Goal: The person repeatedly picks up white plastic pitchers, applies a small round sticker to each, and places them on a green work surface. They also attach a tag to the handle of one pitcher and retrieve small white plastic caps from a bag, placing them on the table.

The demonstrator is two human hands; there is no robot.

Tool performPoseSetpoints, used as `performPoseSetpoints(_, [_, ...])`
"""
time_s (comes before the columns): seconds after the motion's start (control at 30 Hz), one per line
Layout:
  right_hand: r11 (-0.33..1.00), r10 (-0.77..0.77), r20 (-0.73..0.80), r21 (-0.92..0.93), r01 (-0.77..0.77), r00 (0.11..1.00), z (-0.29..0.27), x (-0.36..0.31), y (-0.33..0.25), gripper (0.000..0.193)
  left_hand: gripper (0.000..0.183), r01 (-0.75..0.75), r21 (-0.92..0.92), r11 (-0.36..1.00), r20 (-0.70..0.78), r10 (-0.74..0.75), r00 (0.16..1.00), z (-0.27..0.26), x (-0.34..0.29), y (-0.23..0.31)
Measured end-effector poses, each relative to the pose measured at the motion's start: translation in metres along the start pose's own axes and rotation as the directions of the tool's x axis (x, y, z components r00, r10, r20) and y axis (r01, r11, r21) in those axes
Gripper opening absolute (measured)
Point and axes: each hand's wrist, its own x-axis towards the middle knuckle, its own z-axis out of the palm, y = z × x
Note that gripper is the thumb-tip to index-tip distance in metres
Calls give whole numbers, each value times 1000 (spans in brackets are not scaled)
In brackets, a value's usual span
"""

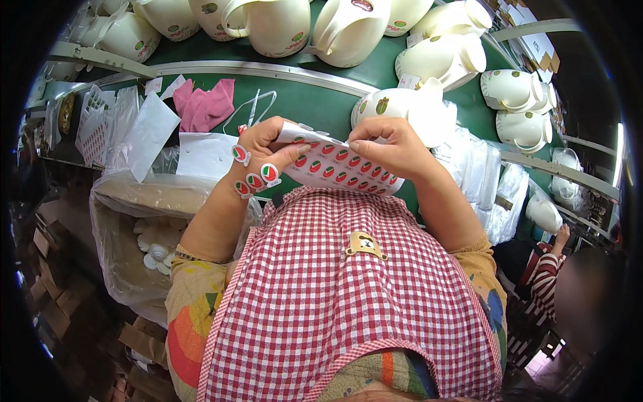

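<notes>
My checked apron [321, 288] lies nearest. Beyond it, my left hand [271, 142] pinches the sticker sheet [333, 173]; my right hand [395, 144] narrows at its upper edge, grip undeterminable. Four loose stickers [270, 173] on my left wrist and hand appear peeled; printed rows remain.

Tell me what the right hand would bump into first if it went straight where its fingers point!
The sticker sheet: the right hand points leftward, its fingertips already at the sheet's upper edge. Past that seems to come the left hand, though depth is unclear.
</notes>
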Motion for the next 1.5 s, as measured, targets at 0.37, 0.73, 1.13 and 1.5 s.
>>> performPoseSetpoints(0.37, [972, 76, 123, 214, -101, 990, -4, 8, 5, 15, 24, -265, 76, 961, 63, 261, 963, -8, 2, -9])
performPoseSetpoints(0.73, [958, 1, 210, 279, -61, 978, -8, 7, 7, 14, 21, -19, 3, 1000, -2, 19, 1000, -14, -1, -1])
performPoseSetpoints(1.13, [967, 14, 245, 243, -76, 969, -12, -5, 1, 19, 20, -44, -24, 999, -20, 44, 999, -13, -2, -4])
performPoseSetpoints(1.5, [967, 49, 66, 248, -64, 997, -10, -4, 11, 11, 22, -101, 1, 995, 13, 101, 995, -14, -4, -3])
